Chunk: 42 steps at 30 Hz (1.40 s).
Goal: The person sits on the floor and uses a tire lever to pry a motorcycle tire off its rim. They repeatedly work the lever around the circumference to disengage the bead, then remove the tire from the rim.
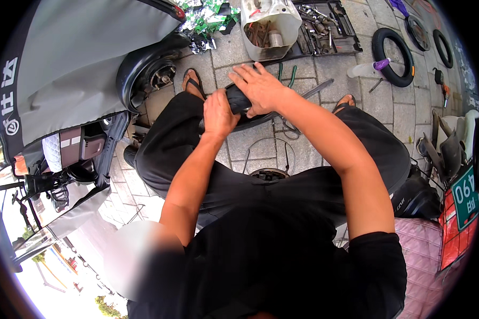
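Between my knees, just above the paving, is a black rubber tyre (238, 100), partly hidden by my hands and legs. My left hand (219, 114) wraps its fingers round the tyre's near left side. Across its right side lies my right hand (261, 89), palm down, fingers stretched out and spread. Under the right forearm, a long flat metal bar (319, 88) rests on the ground. Green-handled pliers (293, 75) lie just beyond that hand. A round metal part with a thin cable (270, 173) shows on the ground close to my lap.
A cut-open whitish container (272, 42) of tools stands ahead, beside an open toolbox (327, 29). Another tyre (393, 58) lies at right, near a clear bottle (360, 70). At left, a grey-covered vehicle has an exposed hub (163, 76). A pink quilted cover (418, 260) hangs at lower right.
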Each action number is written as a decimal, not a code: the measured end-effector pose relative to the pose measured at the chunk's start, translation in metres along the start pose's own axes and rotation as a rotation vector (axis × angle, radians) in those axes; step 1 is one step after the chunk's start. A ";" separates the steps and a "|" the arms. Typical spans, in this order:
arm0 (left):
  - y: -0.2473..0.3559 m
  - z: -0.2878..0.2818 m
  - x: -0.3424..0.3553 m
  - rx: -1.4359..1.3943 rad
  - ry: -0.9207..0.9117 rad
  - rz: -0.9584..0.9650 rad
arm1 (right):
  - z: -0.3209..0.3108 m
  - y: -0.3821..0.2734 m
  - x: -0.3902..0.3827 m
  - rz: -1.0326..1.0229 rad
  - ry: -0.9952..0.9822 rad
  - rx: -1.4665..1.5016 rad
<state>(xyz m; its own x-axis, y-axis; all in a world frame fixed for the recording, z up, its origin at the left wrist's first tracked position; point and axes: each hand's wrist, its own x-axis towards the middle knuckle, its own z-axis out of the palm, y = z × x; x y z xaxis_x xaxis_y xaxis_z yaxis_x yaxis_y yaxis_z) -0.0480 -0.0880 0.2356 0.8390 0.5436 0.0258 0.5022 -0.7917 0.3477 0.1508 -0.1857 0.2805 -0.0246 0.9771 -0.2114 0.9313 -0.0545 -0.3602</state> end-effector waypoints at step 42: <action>-0.010 -0.040 -0.011 -0.288 -0.584 -0.148 | 0.027 -0.015 -0.023 -0.206 -0.151 0.326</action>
<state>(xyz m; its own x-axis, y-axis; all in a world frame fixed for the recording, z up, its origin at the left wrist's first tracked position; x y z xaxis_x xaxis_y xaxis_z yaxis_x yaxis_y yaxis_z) -0.0705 -0.0750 0.2690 0.7818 0.3361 -0.5252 0.6127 -0.5701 0.5473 0.1278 -0.2129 0.2658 -0.2737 0.9346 -0.2270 0.7379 0.0527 -0.6728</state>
